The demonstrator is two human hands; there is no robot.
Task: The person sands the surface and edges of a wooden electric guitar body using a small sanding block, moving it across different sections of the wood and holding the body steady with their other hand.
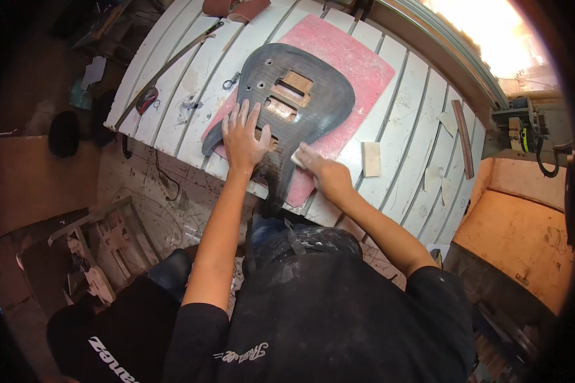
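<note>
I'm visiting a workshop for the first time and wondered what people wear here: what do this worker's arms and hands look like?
The left hand and right hand wear no gloves, and pale dust marks the left fingers. Both forearms are bare below short black sleeves.

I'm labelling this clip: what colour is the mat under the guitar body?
Pink, with paler mottling; the mat shows best in the head view.

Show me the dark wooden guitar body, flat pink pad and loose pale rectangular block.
Dark wooden guitar body (pixel 319 110): head view, upper face.
Flat pink pad (pixel 366 71): head view, right part.
Loose pale rectangular block (pixel 371 159): head view, top face.
</note>
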